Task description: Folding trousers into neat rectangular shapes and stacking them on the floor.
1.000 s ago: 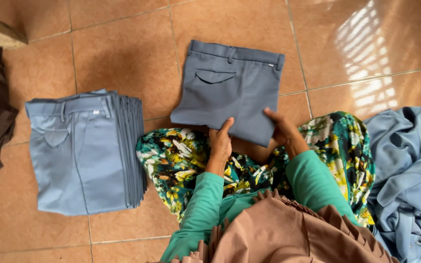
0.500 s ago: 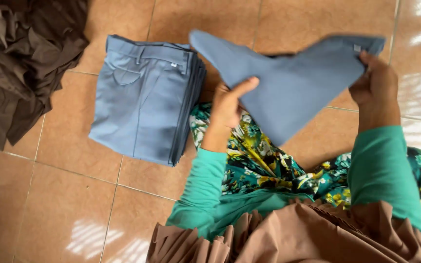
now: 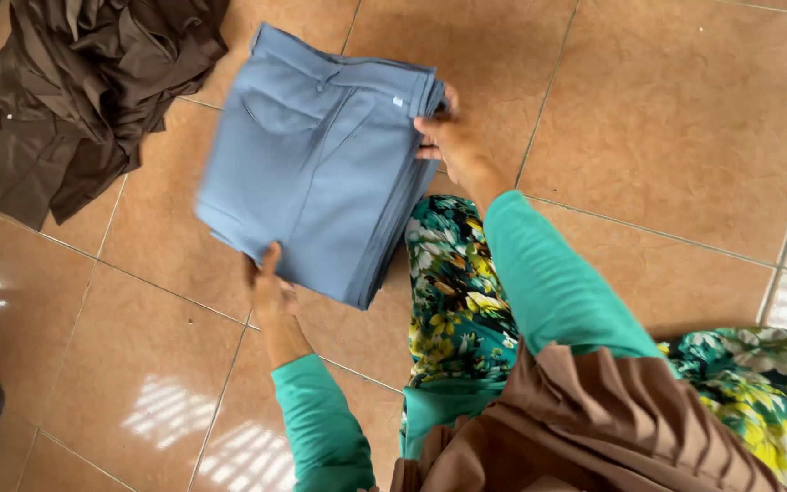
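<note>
Folded blue-grey trousers are lying on top of a stack of like garments on the tiled floor, square to the layered edges beneath so that the pile is keeping one outline. Nearest the camera, brown pleated cloth and a floral skirt are covering the person's lap, with green sleeves reaching out from it. The left hand is gripping the near edge of the folded piece, thumb on top and the other fingers tucked underneath, out of sight. The right hand is resting at the far right corner by the waistband, fingers loosely curled against the side of the stack as if aligning the edge; whether they are pinching any cloth cannot be told. Beyond, at the upper left, a loose heap of dark brown garments is lying apart from the blue pile, unfolded. The floor consists of glossy terracotta tiles with pale grout lines, and patches of daylight are reflecting at lower left and far right.
</note>
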